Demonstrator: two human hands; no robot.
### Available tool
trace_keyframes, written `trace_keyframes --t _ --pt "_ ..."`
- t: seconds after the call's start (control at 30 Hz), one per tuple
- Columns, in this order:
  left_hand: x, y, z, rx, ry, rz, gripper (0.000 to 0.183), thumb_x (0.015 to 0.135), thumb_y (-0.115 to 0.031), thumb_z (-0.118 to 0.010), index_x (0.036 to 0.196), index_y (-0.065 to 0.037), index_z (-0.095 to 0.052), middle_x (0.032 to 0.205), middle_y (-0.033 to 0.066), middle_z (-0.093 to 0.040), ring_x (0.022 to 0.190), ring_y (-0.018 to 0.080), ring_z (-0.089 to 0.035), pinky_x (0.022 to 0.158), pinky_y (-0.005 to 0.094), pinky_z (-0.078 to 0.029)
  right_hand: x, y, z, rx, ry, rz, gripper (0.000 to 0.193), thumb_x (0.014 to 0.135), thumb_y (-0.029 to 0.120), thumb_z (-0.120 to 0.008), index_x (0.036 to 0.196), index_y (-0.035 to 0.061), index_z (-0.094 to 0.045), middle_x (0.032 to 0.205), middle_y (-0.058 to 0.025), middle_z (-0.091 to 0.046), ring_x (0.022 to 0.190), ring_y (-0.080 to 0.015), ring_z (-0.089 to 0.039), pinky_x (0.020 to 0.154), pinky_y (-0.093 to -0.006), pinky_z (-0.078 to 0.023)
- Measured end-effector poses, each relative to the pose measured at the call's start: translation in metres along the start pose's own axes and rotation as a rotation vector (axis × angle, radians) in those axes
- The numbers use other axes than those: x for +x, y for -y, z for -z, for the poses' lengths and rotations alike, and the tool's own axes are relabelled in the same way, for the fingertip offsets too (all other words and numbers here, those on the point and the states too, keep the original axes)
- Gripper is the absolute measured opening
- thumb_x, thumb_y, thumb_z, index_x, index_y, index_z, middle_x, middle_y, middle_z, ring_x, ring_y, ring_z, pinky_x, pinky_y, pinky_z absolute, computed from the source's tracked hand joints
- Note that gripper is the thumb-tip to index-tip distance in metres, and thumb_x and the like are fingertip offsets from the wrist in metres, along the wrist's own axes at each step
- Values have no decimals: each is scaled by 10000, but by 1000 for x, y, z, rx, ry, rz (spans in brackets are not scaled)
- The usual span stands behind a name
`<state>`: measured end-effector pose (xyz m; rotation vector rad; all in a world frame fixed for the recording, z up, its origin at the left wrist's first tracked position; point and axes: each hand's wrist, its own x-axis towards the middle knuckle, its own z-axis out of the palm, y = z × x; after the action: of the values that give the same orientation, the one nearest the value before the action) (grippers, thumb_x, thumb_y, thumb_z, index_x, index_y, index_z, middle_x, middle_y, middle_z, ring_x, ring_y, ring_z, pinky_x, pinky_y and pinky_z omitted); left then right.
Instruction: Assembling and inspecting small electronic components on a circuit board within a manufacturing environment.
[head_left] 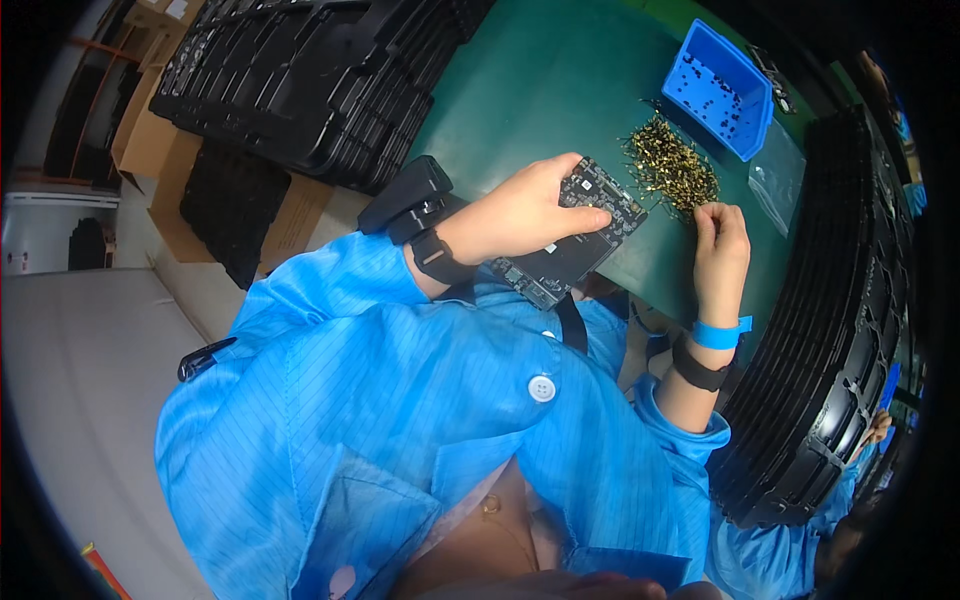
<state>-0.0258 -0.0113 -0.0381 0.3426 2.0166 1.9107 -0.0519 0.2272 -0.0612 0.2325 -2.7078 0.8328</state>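
A dark circuit board [575,245] with a black flat area and small components is gripped along its left edge by my left hand [535,210], with the thumb across its face. The board is tilted, its lower end close to my blue smock. Beside it on the table is a heap of small, thin gold-and-black pieces [668,165]. At the near right edge of this heap is my right hand [722,235], thumb and fingers pinched together. Whatever the pinch holds is too small to make out.
Behind the heap, on the green table [540,90], stands a blue bin [735,75] with small dark bits inside. A clear plastic bag [778,180] lies near it. Stacked black trays rise at left [300,90] and right [820,330]. An open cardboard box [290,225] stands lower left.
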Motion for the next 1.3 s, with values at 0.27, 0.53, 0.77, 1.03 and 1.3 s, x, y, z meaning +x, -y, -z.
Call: trace_keyframes --t 0.27,0.53,0.77,1.03,1.3 --pt "9 -7 -11 312 -107 -113 551 792 -237 -622 1178 -15 -298 1094 239 -460 1023 239 -499 857 339 -406 9 27 13 273 82 26 89 807 63 -527 810 -24 -541 743 -136 -542 696 -254 -534 648 -315 -420" --pt "5 -30 2 356 184 41 465 788 -247 -609 1135 -15 -404 1094 186 -493 1033 272 -500 844 342 -401 9 48 32 490 331 166 48 792 46 -526 792 -2 -532 715 -90 -543 664 -203 -523 618 -276 -409" --pt "-10 -13 -3 334 172 -312 477 795 -167 -579 1217 -35 -399 1126 147 -512 1060 256 -499 880 341 -391 4 63 37 606 550 109 46 775 28 -548 792 2 -514 698 -65 -525 672 -152 -521 615 -255 -405" --pt "-9 -17 -1 232 265 -118 252 856 -165 -521 1044 -6 -575 895 138 -629 826 209 -608 736 298 -465 3 68 34 545 548 225 115 732 6 -588 816 5 -508 712 -79 -514 679 -186 -530 624 -274 -415" --pt "-8 -15 -5 274 160 -152 203 830 -145 -554 957 -1 -622 801 114 -647 744 175 -615 673 273 -470 6 70 30 487 534 307 127 726 13 -596 816 -5 -508 719 -111 -513 667 -231 -534 613 -293 -419"
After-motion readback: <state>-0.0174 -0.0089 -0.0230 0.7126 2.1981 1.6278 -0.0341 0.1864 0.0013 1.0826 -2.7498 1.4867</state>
